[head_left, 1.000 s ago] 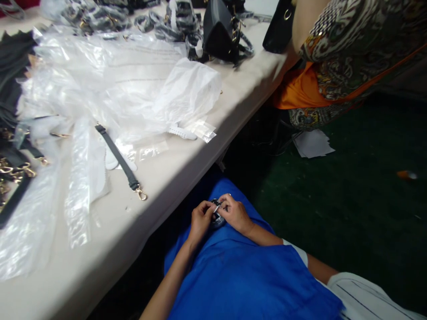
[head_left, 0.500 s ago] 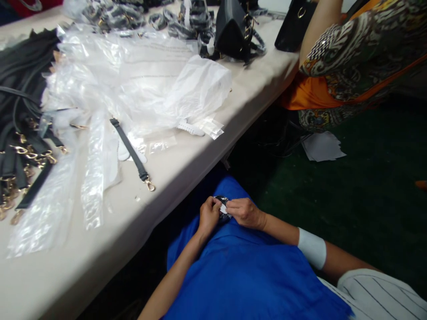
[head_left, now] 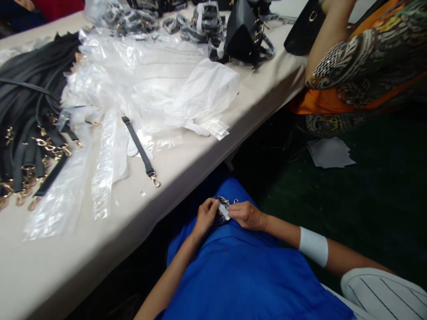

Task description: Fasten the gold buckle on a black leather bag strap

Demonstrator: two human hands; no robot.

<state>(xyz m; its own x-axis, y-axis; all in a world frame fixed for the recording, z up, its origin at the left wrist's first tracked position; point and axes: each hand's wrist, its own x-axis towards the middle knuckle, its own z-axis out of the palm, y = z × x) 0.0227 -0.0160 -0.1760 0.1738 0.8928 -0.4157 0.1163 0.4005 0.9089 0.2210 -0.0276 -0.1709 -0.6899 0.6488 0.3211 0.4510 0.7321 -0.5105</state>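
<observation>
Over my lap, a black strap (head_left: 218, 220) is coiled up, its surface shiny as if wrapped in clear plastic. My left hand (head_left: 206, 216) is closed on the coil's left side, the thumb against a white notched strip (head_left: 223, 211) that lies across the coil. At the coil's right side my right hand (head_left: 246, 215) pinches the strip's other end, fingers curled. A small metal clasp (head_left: 236, 201) shows just above the right fingers. The far underside of the coil is hidden. On the table edge lies a short black strap (head_left: 139, 149) with gold clasps.
Clear plastic bags (head_left: 147, 80) spread over the table (head_left: 110, 249). Black straps with gold clasps (head_left: 30, 89) lie at left. Wrapped coils (head_left: 133, 20) and a black bag (head_left: 242, 33) stand at the back. Another person's patterned sleeve (head_left: 360, 58) is at right; papers (head_left: 332, 152) lie on the floor.
The white strip shows more between my hands, and a metal clasp has come into sight by my right hand. The table scene has shifted slightly rightward in view.
</observation>
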